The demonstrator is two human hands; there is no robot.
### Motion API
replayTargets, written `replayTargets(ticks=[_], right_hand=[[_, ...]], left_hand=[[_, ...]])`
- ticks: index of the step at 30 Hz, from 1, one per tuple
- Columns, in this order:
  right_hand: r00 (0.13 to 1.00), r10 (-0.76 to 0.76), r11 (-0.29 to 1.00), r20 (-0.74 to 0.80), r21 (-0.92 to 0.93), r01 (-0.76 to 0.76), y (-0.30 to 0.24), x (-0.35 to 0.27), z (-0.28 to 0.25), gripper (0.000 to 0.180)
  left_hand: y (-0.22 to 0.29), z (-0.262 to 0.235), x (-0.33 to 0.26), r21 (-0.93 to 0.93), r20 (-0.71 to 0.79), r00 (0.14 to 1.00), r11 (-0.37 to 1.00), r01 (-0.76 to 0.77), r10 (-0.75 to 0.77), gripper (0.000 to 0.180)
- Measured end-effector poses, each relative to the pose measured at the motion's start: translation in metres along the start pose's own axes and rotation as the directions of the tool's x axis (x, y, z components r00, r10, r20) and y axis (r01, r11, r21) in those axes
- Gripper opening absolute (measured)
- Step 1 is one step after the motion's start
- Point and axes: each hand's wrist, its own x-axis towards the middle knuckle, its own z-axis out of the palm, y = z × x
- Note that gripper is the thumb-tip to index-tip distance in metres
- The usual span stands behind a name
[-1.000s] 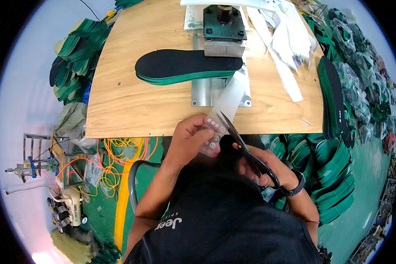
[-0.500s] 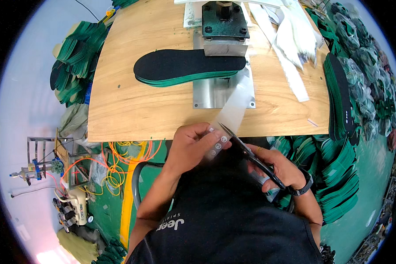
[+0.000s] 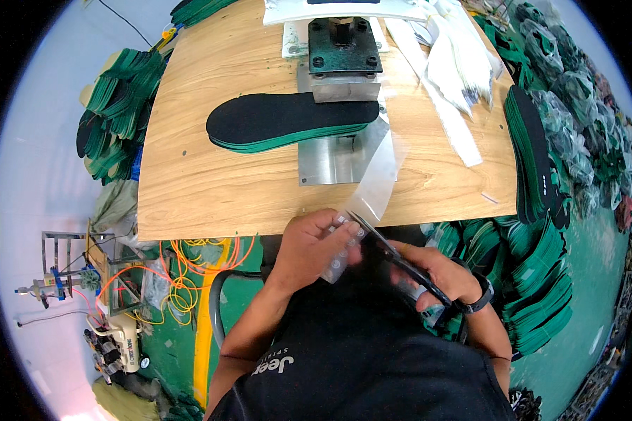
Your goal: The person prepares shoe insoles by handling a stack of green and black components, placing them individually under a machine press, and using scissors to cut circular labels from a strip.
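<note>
At the counter's [image 3: 211, 189] front edge, left hand [image 3: 314, 247] pinches a clear film strip [image 3: 372, 184] (glossy, long); right hand [image 3: 439, 275] grips black scissors [image 3: 393, 254] at it.

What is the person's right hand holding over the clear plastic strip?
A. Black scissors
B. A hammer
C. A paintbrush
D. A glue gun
A: the right hand grips black scissors whose blades meet the clear plastic strip that the left hand holds.
</note>
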Motion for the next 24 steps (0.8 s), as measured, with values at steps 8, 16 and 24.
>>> replayTargets(ticks=[8, 16, 24], right_hand=[[0.958, -0.088, 0.983, -0.272, -0.18, 0.039, -0.01, -0.002, 0.017, 0.081], [0.735, -0.153, 0.889, -0.66, -0.417, -0.189, -0.018, -0.052, 0.019, 0.044], [0.48, -0.341, 0.441, -0.808, -0.588, -0.678, -0.021, -0.025, -0.095, 0.046]], left_hand=[[0.007, -0.003, 0.001, 0.102, 0.06, 0.997, 0.994, 0.033, -0.04, 0.015], [0.015, -0.004, 0.01, 0.509, 0.198, 0.893, 0.736, -0.447, 0.405, 0.015], [-0.001, 0.053, 0.052, 0.513, 0.661, 0.559, 0.242, -0.823, 0.5, 0.012]])
